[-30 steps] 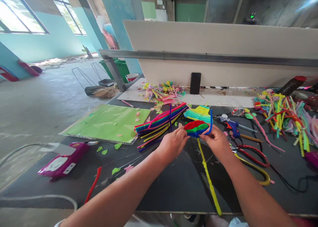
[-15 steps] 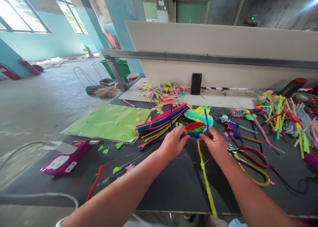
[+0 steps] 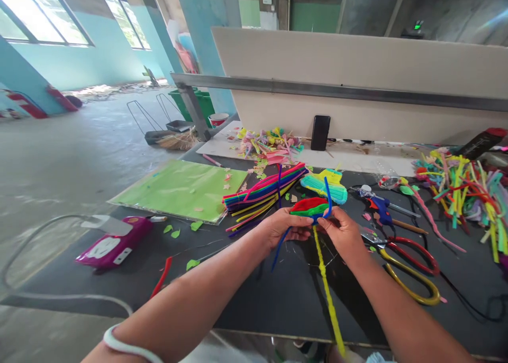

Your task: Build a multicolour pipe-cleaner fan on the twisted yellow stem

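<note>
Both hands meet over the middle of the dark table (image 3: 246, 294). They hold a small leaf-shaped piece of red, green and blue pipe cleaners (image 3: 310, 206). My left hand (image 3: 283, 228) pinches its left side, and a blue pipe cleaner end (image 3: 279, 245) hangs down from under that hand. My right hand (image 3: 341, 230) grips its right side, where another blue end (image 3: 327, 191) sticks up. A long yellow pipe cleaner stem (image 3: 326, 286) runs from the piece toward me, past the table's near edge.
A bundle of coloured pipe cleaners (image 3: 264, 192) and a green sheet (image 3: 180, 189) lie to the left. A cyan-yellow piece (image 3: 326, 185), a glue gun (image 3: 379, 204) and scissors (image 3: 408, 270) lie to the right, with cut scraps (image 3: 462, 188) beyond. A pink socket strip (image 3: 115, 242) lies far left.
The blue end that stood at the right has been drawn through, so a blue tail now hangs below my left hand. Both hands stay on the piece.
</note>
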Demonstrator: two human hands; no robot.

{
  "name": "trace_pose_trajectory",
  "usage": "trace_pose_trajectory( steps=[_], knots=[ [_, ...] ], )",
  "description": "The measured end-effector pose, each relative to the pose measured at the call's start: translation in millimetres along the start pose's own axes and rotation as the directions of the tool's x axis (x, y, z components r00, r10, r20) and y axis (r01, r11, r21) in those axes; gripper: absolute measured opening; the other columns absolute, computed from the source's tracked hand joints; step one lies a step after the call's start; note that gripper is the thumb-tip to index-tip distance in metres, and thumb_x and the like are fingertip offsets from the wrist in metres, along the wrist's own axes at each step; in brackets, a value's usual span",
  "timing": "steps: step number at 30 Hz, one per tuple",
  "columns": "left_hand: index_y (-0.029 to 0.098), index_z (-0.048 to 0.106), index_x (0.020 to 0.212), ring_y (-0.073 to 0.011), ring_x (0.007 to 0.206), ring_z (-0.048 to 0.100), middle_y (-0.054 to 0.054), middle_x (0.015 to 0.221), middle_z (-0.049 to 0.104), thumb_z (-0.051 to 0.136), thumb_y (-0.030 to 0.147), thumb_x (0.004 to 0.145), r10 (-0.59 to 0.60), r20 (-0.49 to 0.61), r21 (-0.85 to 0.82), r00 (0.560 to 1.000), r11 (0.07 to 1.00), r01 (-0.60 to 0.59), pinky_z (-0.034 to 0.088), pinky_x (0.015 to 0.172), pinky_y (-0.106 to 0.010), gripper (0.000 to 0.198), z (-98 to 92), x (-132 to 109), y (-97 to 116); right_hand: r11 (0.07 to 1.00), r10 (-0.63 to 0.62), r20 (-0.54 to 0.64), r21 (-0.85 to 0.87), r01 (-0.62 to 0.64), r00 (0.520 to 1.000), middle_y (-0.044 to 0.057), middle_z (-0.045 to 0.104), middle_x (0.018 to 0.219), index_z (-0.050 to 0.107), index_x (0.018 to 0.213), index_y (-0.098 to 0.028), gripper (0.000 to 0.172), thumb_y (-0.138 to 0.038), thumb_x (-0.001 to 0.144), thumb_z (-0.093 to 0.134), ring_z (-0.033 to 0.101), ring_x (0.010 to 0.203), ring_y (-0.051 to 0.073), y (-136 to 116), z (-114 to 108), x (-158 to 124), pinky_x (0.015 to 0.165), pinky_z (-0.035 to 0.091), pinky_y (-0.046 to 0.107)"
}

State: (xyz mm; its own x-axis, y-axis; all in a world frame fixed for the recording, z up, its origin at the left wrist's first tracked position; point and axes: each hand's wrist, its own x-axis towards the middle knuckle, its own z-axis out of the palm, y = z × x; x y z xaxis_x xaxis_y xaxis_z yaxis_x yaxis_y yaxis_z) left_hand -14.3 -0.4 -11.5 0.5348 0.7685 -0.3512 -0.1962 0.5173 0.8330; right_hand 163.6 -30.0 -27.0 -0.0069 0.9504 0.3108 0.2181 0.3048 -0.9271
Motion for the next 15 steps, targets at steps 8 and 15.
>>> trace_pose_trajectory(
  steps=[8,15],
  knots=[
    [0.013,0.065,0.088,-0.0084,0.048,0.056,0.001,0.061,0.06,0.082,0.026,0.055,0.069,-0.036,0.076,0.997,0.995,-0.066,0.049,0.054,-0.024,0.039,7.4,2.2,-7.3,0.944,-0.258,-0.094,-0.237,0.23,0.962,0.007,0.055,0.103,0.06,0.074,-0.022,0.006,-0.027,0.076,0.063,0.054,0.098,0.022,5.4,0.8,4.5,0.085,0.044,0.036],
    [0.014,0.063,0.087,-0.0069,0.04,0.05,0.004,0.054,0.054,0.08,0.028,0.056,0.119,-0.112,0.137,0.987,0.985,-0.103,0.042,0.043,-0.02,0.039,12.9,3.8,-9.0,0.974,-0.154,-0.094,-0.182,0.135,0.984,0.006,0.053,0.107,0.059,0.076,-0.023,0.008,-0.03,0.077,0.062,0.05,0.106,0.023,1.7,3.8,2.4,0.085,0.043,0.036]
  ],
)
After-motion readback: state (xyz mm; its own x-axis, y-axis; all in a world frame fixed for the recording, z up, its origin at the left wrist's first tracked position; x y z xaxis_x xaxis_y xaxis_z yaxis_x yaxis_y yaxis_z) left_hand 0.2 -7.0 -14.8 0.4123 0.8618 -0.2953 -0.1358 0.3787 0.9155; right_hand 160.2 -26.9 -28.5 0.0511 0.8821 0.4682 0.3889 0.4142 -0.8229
